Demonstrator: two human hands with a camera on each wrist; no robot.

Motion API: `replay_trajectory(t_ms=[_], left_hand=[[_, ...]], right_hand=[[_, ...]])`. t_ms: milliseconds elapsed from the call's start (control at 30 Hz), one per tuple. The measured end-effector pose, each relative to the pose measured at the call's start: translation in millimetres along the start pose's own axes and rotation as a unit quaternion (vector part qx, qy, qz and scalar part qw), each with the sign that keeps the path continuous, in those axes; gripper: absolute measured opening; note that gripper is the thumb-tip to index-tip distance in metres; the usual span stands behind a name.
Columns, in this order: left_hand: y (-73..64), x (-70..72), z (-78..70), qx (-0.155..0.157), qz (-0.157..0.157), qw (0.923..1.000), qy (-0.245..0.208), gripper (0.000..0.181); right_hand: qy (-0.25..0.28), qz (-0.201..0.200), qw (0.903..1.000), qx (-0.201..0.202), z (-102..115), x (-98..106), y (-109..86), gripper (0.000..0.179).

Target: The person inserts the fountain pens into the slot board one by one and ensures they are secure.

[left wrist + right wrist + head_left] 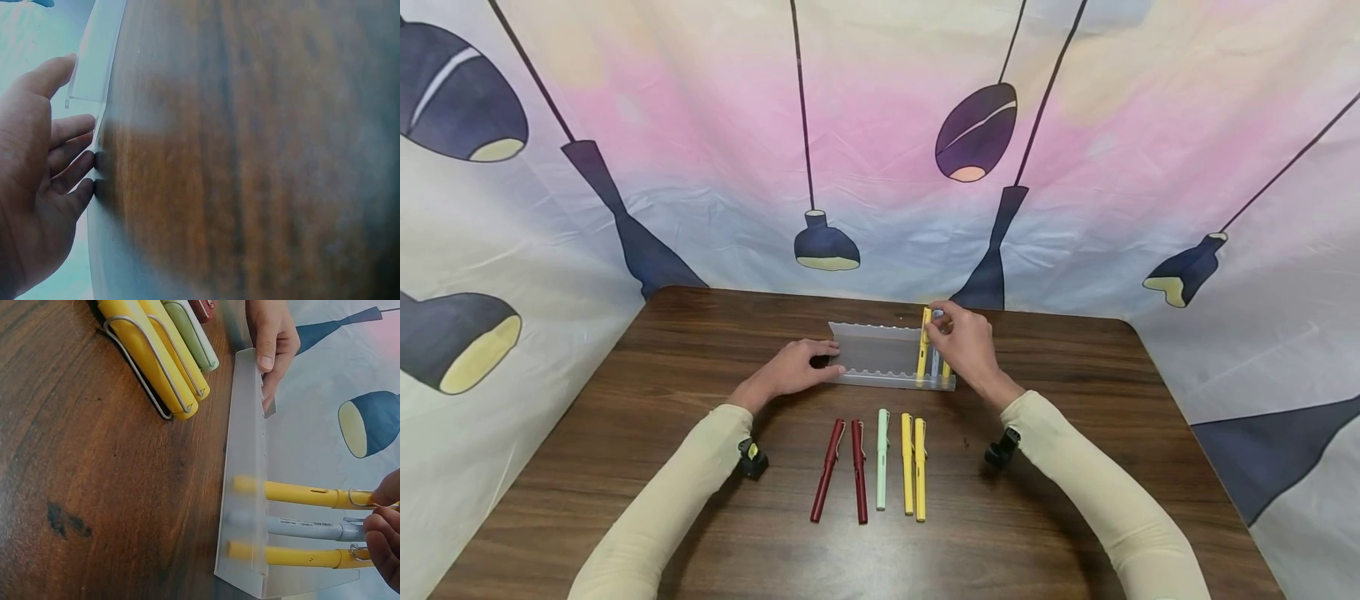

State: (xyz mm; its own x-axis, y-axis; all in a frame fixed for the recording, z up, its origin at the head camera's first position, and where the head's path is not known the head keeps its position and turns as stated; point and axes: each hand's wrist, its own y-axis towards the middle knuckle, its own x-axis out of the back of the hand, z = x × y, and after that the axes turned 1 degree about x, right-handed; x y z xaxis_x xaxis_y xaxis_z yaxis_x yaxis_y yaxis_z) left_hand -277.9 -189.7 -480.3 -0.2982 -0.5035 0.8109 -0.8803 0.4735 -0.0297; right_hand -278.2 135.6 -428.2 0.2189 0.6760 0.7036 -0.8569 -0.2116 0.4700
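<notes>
A clear plastic pen rack (872,352) with notched edges stands toward the back of the table. My left hand (792,367) holds its left end between thumb and fingers. At the rack's right part, my right hand (967,340) pinches a yellow pen (922,350) near the clip on its cap. That pen's lower end sits behind the rack's front lip. Beside it in the rack lie a pale grey-blue pen (300,527) and another yellow pen (300,557), their cap ends partly hidden by the right fingers.
On the wooden table (1045,517), in front of the rack, lie two dark red pens (827,471) (859,471), a mint green pen (882,467) and two yellow pens (907,467) (921,475). A cloth printed with lamps (880,167) hangs behind the table.
</notes>
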Motion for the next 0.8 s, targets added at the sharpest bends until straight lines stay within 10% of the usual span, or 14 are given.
replay_trajectory(t_ms=[800], left_hand=[[-1.3,1.5,-2.3,0.009,0.007,0.9999,0.006,0.063]], right_hand=[[0.020,0.005,0.9998,0.001,3.9,25.9,-26.9,0.028]])
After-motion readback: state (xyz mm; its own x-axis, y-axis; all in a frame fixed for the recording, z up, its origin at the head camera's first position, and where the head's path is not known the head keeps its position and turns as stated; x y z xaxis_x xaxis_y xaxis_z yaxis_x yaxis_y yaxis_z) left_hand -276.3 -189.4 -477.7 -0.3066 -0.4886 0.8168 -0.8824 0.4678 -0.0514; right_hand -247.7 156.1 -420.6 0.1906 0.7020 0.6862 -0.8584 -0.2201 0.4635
